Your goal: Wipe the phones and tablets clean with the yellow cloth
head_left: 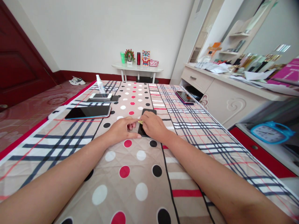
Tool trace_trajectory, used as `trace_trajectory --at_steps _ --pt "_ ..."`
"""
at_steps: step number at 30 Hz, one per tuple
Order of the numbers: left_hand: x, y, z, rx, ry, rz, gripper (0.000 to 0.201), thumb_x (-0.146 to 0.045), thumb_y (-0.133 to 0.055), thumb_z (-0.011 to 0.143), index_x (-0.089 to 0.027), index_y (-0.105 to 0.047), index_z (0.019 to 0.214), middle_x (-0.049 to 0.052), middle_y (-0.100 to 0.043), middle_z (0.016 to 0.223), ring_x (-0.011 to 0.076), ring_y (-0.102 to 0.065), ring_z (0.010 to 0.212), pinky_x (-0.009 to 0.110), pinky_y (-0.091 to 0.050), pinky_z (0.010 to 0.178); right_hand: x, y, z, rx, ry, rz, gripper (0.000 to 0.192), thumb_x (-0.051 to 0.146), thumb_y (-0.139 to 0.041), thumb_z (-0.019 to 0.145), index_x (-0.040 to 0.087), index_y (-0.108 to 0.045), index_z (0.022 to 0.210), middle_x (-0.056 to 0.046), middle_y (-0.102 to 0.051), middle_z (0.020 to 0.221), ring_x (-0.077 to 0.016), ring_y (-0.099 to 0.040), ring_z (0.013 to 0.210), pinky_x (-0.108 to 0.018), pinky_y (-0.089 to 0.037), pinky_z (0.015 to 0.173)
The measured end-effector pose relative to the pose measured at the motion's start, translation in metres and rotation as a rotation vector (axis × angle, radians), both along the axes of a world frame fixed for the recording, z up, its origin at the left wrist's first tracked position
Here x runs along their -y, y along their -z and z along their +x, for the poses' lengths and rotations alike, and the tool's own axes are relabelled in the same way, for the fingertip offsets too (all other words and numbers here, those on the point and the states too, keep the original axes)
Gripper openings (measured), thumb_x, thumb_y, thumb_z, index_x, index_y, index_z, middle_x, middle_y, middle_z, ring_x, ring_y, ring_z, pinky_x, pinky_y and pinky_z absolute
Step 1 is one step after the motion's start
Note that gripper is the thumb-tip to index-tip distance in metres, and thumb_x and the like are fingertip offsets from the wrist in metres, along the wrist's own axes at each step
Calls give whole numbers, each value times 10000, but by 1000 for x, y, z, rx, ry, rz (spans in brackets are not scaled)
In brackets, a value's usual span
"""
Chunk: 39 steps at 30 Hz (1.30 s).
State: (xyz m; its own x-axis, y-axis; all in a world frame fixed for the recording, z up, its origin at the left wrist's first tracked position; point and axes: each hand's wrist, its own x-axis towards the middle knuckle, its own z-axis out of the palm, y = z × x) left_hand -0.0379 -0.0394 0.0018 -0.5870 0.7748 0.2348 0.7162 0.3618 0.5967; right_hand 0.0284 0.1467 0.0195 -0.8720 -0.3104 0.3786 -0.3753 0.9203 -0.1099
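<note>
In the middle of the bed lies a black phone [149,110], largely covered by my right hand [154,124]. My right fingers are closed on a small yellow piece [140,121] at the phone's left side; its kind is too small to make out. Just left of the phone is my left hand [122,130]. Its thumb is stretched toward the phone's near left edge and its index finger toward the yellow piece. The other left fingers are loosely curled, with nothing visible in them.
On the bedspread [130,193], a large phone [88,112], a white phone [101,96] on a dark one [114,99], and a spray bottle [100,84] are at left. Another phone [185,97] lies right. A dresser [224,96] and blue clock [268,133] stand beyond the right edge.
</note>
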Motion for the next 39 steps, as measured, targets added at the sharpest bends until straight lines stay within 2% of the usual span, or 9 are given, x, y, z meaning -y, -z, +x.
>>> trace_trajectory --at_steps 39 --pt "0 1 0 17 5 5 426 -522 -750 659 -187 -627 893 -15 -539 788 133 -507 675 270 -428 642 0 0 0 6 -2 8 225 87 -442 835 146 -621 957 -88 -568 952 -206 -484 893 -310 -355 708"
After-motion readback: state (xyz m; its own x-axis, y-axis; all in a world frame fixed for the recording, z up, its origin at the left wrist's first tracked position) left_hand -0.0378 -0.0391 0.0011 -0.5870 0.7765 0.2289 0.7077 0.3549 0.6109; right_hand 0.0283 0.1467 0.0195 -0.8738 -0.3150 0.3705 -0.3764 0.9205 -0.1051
